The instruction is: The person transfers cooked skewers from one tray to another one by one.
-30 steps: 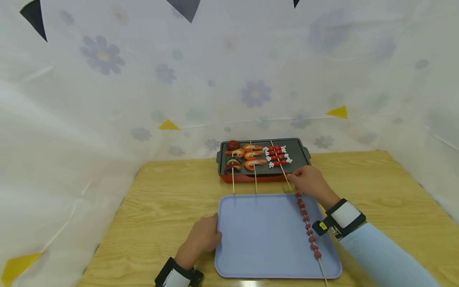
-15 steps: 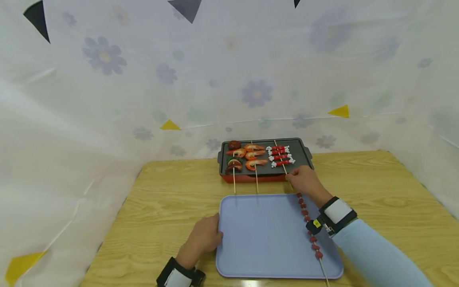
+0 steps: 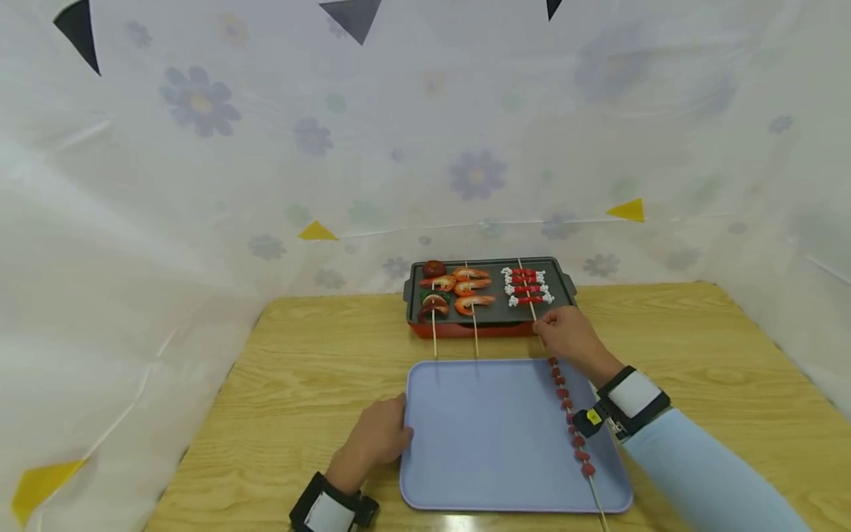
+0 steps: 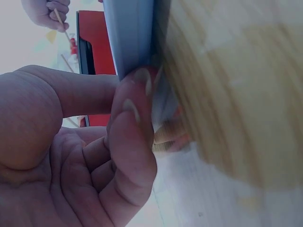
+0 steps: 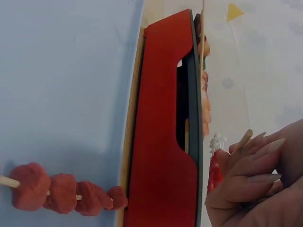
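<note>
Perhaps the right grip [image 3: 573, 338], pinching one end, is risking the wooden red-and-white skewer [image 3: 528, 289] twisting ahead, the left grip [image 3: 379, 434] holding the rectangular pale-blue tray [image 3: 495, 436].

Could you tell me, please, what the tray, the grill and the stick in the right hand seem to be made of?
Tray: probably plastic; smooth, evenly blue, with rounded corners.
Grill: red front perhaps painted metal or plastic, flat and evenly coloured; dark top looks matt, possibly coated metal.
Stick: likely bamboo or wood; pale tan, dull.
</note>
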`<state>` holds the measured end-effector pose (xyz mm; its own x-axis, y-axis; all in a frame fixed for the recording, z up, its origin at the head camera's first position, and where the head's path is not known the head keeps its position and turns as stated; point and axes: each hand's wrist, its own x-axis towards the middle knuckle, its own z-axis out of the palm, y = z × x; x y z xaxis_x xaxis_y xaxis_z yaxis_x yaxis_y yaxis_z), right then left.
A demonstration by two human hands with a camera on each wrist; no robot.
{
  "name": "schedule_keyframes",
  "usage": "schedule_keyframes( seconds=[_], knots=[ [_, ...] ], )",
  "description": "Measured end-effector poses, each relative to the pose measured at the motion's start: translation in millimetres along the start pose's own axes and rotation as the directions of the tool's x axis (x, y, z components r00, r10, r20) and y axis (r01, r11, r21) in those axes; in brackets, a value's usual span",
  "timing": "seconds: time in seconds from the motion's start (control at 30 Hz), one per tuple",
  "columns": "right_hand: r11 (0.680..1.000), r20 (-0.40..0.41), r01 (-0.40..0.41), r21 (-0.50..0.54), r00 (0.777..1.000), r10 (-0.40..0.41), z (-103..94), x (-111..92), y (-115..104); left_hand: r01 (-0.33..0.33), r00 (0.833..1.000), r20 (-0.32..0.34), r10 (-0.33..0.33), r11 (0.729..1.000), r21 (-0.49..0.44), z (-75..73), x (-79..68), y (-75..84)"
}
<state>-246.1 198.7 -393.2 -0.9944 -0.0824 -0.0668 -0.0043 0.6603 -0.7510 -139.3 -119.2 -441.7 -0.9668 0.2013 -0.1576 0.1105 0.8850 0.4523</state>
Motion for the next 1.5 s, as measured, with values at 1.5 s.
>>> schedule_keyframes(
  seconds=[1.5],
  knots=[
    [0.993,0.302,0.035,0.111,0.951,-0.067,69.7,-159.3,28.3,-0.011,1.0,0.001,0.011,1.0,-0.005,-1.6,-2.3,0.5]
  ],
)
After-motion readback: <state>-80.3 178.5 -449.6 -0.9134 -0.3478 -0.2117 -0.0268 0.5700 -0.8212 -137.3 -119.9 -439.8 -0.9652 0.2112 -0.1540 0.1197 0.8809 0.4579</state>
